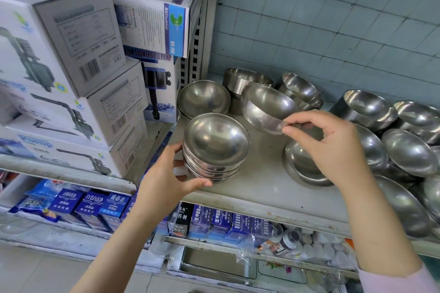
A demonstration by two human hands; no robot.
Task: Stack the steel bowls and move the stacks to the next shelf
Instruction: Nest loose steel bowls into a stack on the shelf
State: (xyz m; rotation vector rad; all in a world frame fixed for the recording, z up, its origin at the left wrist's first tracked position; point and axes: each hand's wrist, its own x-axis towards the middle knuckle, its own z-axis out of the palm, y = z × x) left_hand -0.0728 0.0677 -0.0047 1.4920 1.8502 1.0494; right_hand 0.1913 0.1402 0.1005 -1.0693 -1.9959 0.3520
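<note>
A stack of several steel bowls stands near the front left of the white shelf. My left hand cups its left side, thumb and fingers curled round the lower bowls. My right hand pinches the rim of a single steel bowl, held tilted in the air just right of and above the stack. Under that hand lie two nested bowls.
More loose bowls crowd the shelf's right side, and others sit at the back by a steel ring-shaped tin. Pump boxes fill the neighbouring shelf on the left. Small blue boxes line the shelf below.
</note>
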